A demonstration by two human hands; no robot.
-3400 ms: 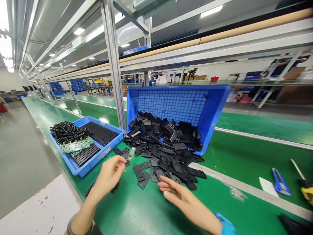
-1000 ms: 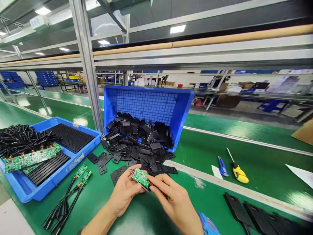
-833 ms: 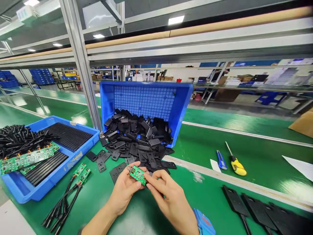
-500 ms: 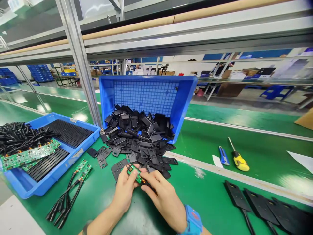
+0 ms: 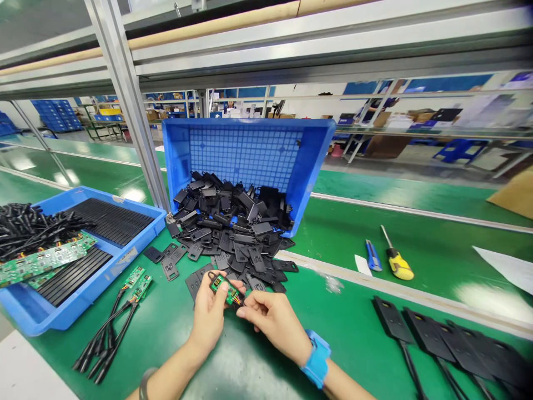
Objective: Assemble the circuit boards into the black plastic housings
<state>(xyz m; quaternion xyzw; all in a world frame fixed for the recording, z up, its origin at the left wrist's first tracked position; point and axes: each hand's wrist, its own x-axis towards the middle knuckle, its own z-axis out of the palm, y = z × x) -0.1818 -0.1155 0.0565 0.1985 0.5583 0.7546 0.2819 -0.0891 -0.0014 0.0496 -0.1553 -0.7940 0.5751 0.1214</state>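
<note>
My left hand [image 5: 209,314] is closed around a small green circuit board [image 5: 228,291] with a digit display, seated in a black plastic housing; the thumb presses on the board. Red, yellow and black wires leave its lower right end. There my right hand [image 5: 275,321], wearing a blue wristband [image 5: 317,358], pinches the black cable, mostly hidden by the fingers. Just behind the hands lies a heap of black plastic housings [image 5: 239,253], spilling from a tipped blue crate [image 5: 318,166]. To the left, a few boards with black cables [image 5: 120,319] rest on the green bench.
A blue tray [image 5: 137,253] at left holds black strips, cables and green board panels [image 5: 50,260]. Rightward lie a blue cutter [image 5: 373,255], a yellow screwdriver [image 5: 400,264] and several cased units with cables [image 5: 433,336]. A metal post [image 5: 129,105] rises behind the tray.
The view has shifted slightly, so the scene sits a little higher and further left. My right fingers have drawn back from the board's wires into a pinch on the cable, uncovering the wires.
</note>
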